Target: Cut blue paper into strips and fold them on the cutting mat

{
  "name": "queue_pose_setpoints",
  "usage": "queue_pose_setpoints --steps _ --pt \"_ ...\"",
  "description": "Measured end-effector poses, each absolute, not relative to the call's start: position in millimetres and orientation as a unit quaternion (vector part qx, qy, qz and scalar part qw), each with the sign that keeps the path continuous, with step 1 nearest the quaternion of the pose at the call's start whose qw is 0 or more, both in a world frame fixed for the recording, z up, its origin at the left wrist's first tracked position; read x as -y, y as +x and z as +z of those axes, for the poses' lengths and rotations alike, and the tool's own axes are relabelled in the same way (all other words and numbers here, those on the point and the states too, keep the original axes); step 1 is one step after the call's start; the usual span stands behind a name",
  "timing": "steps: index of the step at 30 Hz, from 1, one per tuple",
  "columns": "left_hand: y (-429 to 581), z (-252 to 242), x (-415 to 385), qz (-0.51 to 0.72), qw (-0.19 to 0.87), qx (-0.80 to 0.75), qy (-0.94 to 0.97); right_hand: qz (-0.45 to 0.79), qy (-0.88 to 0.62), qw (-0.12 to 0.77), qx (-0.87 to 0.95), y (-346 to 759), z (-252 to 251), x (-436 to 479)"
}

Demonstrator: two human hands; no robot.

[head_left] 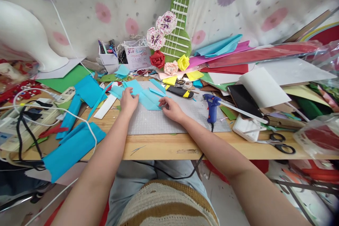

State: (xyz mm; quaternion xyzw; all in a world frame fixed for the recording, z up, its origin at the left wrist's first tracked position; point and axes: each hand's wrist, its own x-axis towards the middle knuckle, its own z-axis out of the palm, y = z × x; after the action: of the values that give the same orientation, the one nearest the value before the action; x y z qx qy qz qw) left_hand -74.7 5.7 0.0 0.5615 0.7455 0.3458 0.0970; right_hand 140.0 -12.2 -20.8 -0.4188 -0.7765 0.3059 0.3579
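Several light blue paper pieces lie on the grey cutting mat. My left hand rests at the left part of this paper, fingers bent over it; its fingertips are partly hidden. At the right end of the paper is my right hand, its fingers curved and slightly apart, touching or just beside the paper's edge. Behind the hands lies a black and yellow utility knife. A blue glue gun with a long white glue stick stands on the mat's right side.
Black-handled scissors, a dark phone and a white box lie right. Blue crepe paper, cables and power strips crowd the left. A green guitar shape with flowers stands behind. The glue gun's cord crosses the table's front edge.
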Motion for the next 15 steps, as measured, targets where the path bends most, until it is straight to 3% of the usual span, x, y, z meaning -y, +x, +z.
queue_pose_setpoints --steps 9,15 --pt "-62 15 -26 0.174 0.156 -0.779 0.582 0.298 -0.428 0.333 0.785 140 -15 14" --pt "-59 28 -15 0.22 0.204 -0.763 0.573 0.302 -0.419 0.359 0.777 142 -16 14"
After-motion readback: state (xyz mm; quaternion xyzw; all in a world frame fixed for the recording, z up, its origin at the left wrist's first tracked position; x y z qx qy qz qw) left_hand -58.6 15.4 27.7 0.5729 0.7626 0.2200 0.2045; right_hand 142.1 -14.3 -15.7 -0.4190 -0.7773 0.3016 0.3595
